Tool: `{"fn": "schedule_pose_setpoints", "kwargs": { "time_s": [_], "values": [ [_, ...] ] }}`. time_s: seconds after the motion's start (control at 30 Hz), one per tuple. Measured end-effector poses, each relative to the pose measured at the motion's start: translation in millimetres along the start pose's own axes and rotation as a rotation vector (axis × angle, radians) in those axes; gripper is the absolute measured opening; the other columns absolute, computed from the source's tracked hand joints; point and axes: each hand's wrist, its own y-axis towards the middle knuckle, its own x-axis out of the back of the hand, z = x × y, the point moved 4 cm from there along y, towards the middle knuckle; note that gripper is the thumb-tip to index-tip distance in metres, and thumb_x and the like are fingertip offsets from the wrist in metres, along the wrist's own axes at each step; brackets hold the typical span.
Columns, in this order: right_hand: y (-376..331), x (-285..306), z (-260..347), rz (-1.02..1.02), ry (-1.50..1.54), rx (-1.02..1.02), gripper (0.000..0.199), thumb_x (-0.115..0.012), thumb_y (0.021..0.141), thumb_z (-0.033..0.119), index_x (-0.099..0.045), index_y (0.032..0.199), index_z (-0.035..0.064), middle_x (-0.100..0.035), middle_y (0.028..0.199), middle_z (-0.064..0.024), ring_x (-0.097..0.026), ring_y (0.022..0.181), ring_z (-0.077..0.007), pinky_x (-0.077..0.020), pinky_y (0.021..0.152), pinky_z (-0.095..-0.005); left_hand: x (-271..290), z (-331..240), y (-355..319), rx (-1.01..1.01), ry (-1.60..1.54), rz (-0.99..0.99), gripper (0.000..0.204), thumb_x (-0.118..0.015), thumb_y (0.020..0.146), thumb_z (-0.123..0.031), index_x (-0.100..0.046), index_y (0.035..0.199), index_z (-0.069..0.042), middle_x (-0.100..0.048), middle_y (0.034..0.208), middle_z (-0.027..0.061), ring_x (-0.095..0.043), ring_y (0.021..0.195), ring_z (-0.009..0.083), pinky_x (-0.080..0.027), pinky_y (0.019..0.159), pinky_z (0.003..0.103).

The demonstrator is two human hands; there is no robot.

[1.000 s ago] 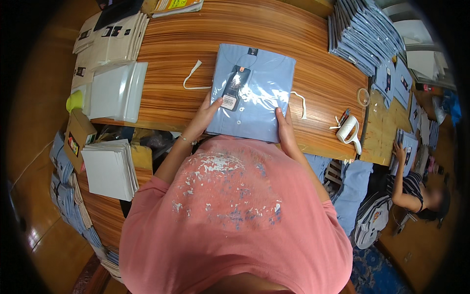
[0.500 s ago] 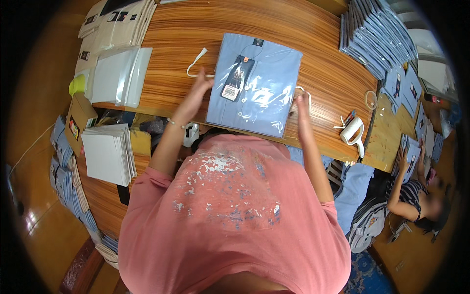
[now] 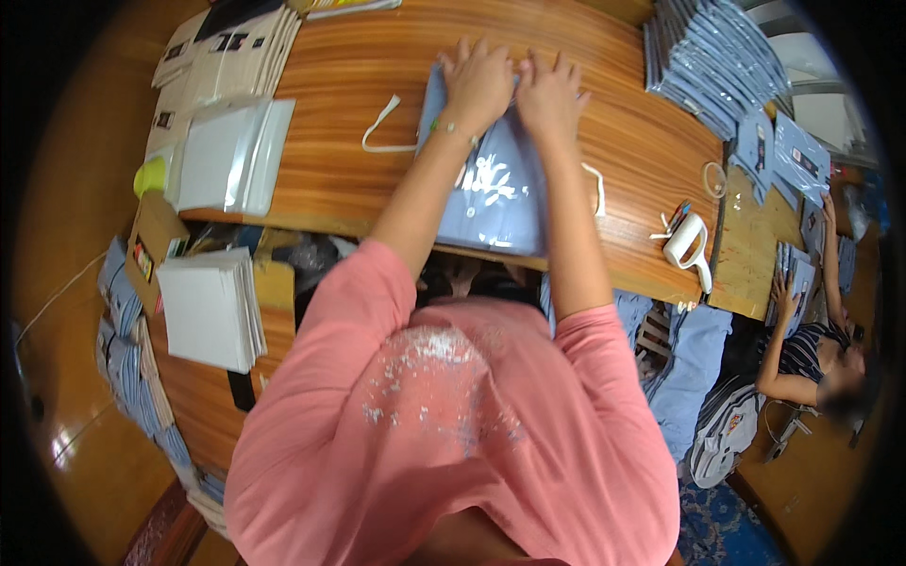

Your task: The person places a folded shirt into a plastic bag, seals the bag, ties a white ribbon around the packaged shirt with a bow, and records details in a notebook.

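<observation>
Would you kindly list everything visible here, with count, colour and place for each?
Bagged shirt: one, light blue in clear plastic, table centre, under both hands.
Table: one, brown wood, curved.
White strips: two, either side of the shirt.
Bagged shirt stack: one pile, blue, far right of table.
Flat bags: one pile, white, table left.
Card sheets: one stack, white, lower left.
Tagging gun: one, white, right edge of table.
Co-worker: one, seated lower right, handling bagged shirts.
Left hand: flat on the shirt's far end.
Right hand: flat beside it.
</observation>
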Motion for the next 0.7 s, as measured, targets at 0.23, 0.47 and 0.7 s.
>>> {"fn": "schedule_pose_setpoints", "kwargs": {
  "time_s": [0.23,0.47,0.7],
  "values": [
    [-21,-48,-14,-0.092,0.012,-0.015,0.038,-0.043,0.091,0.03,-0.059,0.121,0.0118,-0.045,0.134,-0.0212,-0.028,0.131,-0.0432,-0.0095,0.105,-0.0625,-45,20,-24,-0.011,0.118,-0.115,0.038,-0.038,0.095,-0.035,-0.056,0.126,-0.02,-0.045,0.136,0.0148,-0.027,0.132,0.0403,-0.01,0.102,0.067],
    [-31,-52,-11,-0.072,0.038,0.007,0.04,-0.04,0.092,0.031,-0.062,0.116,0.008,-0.047,0.132,-0.0196,-0.029,0.13,-0.0427,-0.0083,0.105,-0.0622,-42,22,-34,-0.037,0.109,-0.173,0.035,-0.041,0.094,-0.032,-0.059,0.122,-0.021,-0.045,0.135,0.0135,-0.029,0.131,0.0382,-0.009,0.102,0.066],
    [-31,-54,-11,-0.068,0.024,0.025,0.041,-0.039,0.092,0.032,-0.061,0.118,0.0078,-0.047,0.132,-0.0201,-0.028,0.131,-0.0431,-0.0065,0.105,-0.0627,-46,25,-32,-0.022,0.072,-0.17,0.034,-0.044,0.093,-0.03,-0.06,0.122,-0.021,-0.047,0.134,0.0124,-0.029,0.131,0.0366,-0.008,0.103,0.065]
  ]
}}
